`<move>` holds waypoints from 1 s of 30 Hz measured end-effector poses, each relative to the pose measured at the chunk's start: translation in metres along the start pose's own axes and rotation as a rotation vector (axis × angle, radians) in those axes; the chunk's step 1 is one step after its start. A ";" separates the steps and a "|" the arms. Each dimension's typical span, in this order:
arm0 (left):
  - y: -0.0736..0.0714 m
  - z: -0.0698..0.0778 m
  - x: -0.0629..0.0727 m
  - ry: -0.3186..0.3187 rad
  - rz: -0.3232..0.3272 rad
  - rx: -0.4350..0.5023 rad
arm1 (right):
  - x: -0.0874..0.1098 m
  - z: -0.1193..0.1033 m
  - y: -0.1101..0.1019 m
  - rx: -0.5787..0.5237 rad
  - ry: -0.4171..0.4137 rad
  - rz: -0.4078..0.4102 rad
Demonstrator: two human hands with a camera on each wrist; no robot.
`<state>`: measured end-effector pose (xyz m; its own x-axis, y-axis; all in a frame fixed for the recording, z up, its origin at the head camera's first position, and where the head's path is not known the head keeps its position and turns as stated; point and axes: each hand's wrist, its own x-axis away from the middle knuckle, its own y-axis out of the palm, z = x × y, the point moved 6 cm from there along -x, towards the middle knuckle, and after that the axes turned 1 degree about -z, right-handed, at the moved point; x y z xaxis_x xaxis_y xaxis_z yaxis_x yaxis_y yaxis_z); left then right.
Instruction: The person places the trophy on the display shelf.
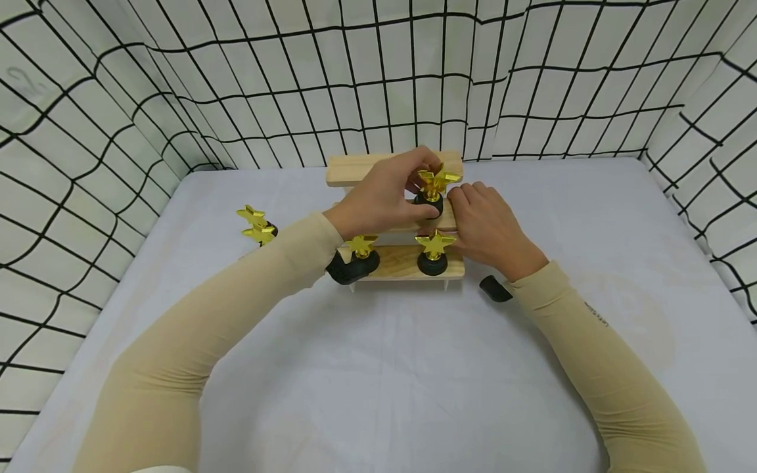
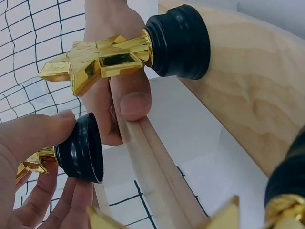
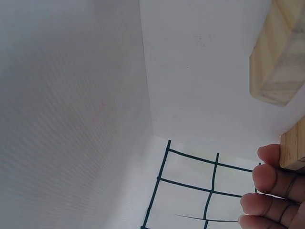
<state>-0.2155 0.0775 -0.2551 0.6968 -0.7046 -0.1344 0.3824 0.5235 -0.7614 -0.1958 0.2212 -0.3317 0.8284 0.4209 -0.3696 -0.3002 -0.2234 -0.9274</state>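
My left hand (image 1: 381, 194) pinches a gold star trophy (image 1: 434, 186) by its black base, thumb in front and fingers behind. It holds the trophy upright close over the middle step of a three-tier wooden stand (image 1: 349, 171). In the left wrist view, that trophy's base (image 2: 78, 148) is beside the middle plank's edge. My right hand (image 1: 487, 226) grips the right end of this plank, its thumb (image 2: 133, 102) against the front edge. On the bottom step stand two more star trophies, one at the right (image 1: 434, 246) and another at the left (image 1: 362, 248), partly hidden by a black piece at my left wrist.
Two more star trophies (image 1: 259, 233) are on the white tabletop (image 1: 402, 368) left of the stand, partly behind my left sleeve. Black wire mesh (image 1: 378, 79) over white walls borders the table at the back and both sides. A small black piece (image 1: 495, 289) shows by my right wrist.
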 end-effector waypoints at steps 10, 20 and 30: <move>0.005 0.005 -0.004 -0.001 -0.011 -0.016 | 0.000 0.000 0.000 -0.013 0.008 -0.035; 0.011 0.006 -0.004 0.008 -0.031 -0.109 | 0.001 0.001 -0.001 0.007 0.003 -0.020; 0.015 0.004 -0.005 -0.063 -0.054 -0.135 | 0.000 0.001 -0.001 -0.002 0.011 -0.014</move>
<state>-0.2108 0.0902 -0.2632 0.7159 -0.6961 -0.0537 0.3384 0.4133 -0.8454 -0.1961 0.2226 -0.3312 0.8375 0.4146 -0.3560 -0.2876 -0.2195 -0.9322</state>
